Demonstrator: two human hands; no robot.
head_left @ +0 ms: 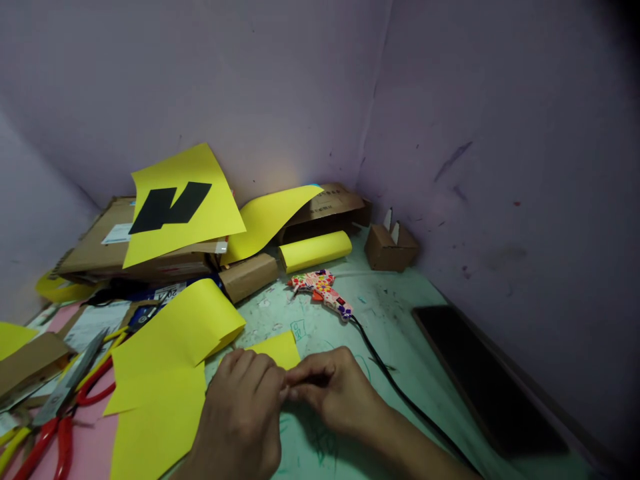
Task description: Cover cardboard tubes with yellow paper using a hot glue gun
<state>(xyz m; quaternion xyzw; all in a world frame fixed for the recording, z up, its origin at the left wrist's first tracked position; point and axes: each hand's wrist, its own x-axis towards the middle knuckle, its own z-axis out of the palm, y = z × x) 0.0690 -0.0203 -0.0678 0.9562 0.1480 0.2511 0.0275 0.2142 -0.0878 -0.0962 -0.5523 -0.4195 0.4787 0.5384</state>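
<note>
My left hand and my right hand meet low in the middle of the view, fingertips touching. The left fingers are curled, and the right thumb and forefinger pinch together. Whatever lies between the fingertips is too small and hidden to make out. Just behind the hands is a piece of yellow paper; I cannot tell whether they touch it. A larger cut yellow sheet, its far end curled over, spreads left of my left hand. Beyond my right hand lies a floral-patterned glue gun with a black cord.
Scissors with red handles lie at the left. Along the wall are a cardboard box, a yellow sheet with black shapes, a yellow roll and a small cardboard box. A dark flat panel lies right.
</note>
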